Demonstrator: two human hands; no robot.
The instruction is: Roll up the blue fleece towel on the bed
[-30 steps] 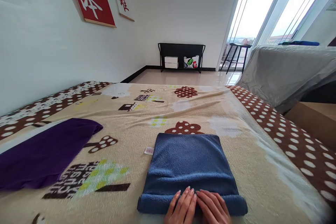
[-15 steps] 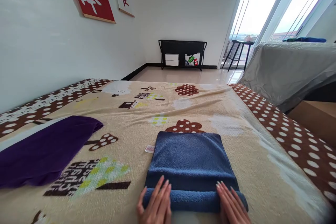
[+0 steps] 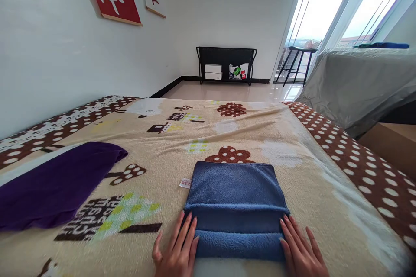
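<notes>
A blue towel (image 3: 235, 186) lies partly rolled on the patterned blanket (image 3: 156, 169), its thick rolled edge nearest me and a flat part stretching away. A small white label (image 3: 185, 183) sticks out at its left side. My left hand (image 3: 178, 242) rests with fingers spread against the left end of the roll. At the right end lies my right hand (image 3: 300, 244), fingers stretched out and touching the towel's side. Neither hand grips the fabric.
A purple cloth (image 3: 61, 186) is spread at the left. Brown dotted bedding (image 3: 344, 147) borders the bed. Beyond stand a black rack (image 3: 226, 60), a stool (image 3: 299, 58) and a sheet-covered piece of furniture (image 3: 354, 82); a cardboard box (image 3: 393, 145) sits at right.
Both hands have moved outward, from on top of the roll to its two ends, and their fingers have spread. A fold across the towel now shows further from me.
</notes>
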